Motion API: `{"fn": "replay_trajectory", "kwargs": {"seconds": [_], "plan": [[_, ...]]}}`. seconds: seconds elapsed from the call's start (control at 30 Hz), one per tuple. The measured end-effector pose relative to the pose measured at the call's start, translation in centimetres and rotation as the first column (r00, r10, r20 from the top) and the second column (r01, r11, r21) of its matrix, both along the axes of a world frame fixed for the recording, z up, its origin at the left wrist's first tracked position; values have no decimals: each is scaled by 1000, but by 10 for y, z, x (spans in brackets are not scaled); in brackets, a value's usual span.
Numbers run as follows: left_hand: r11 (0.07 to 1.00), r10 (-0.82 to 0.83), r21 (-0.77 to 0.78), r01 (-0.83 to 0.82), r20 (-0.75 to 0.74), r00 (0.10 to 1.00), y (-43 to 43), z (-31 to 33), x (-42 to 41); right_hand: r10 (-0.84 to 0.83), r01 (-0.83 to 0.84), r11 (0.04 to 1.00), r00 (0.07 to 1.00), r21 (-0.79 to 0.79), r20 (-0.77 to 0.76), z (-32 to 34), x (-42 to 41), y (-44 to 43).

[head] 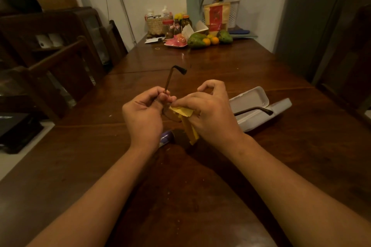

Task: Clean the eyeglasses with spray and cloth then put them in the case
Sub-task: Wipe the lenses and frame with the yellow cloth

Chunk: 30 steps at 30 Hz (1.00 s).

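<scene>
While the left hand (143, 112) grips the dark thin-framed eyeglasses (167, 84) with one temple pointing up, the right hand (208, 112) pinches a yellow zigzag-edged cloth (183, 111) against a lens. A purple-and-white spray bottle (167, 137) lies beneath them, and the open white hard case (251, 98) rests just to the right on the dark wooden table (301, 146).

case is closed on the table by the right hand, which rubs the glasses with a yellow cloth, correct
Not closed: the head view shows the case lying open, lid tipped back. The rest holds: it sits on the table by the right hand, which holds the yellow cloth against the eyeglasses.
</scene>
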<state>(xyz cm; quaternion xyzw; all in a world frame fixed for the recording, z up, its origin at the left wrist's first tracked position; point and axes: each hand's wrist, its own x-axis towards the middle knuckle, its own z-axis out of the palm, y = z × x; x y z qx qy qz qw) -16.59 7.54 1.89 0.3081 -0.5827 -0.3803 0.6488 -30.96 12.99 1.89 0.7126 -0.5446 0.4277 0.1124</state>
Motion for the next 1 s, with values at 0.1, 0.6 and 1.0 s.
{"fn": "replay_trajectory", "kwargs": {"seconds": [0.1,0.6,1.0], "plan": [[1000,12,10,-12,9,1000,1,-1,-1,88,-88,996,996,-4,-1,-3,6,0],[999,22,31,-22,5,1000,3,2,0,152,-152,988,988,24,-10,0,7,3],[1000,-20,19,20,-24,1000,-2,-1,3,93,-92,995,995,31,-36,3,4,4]]}}
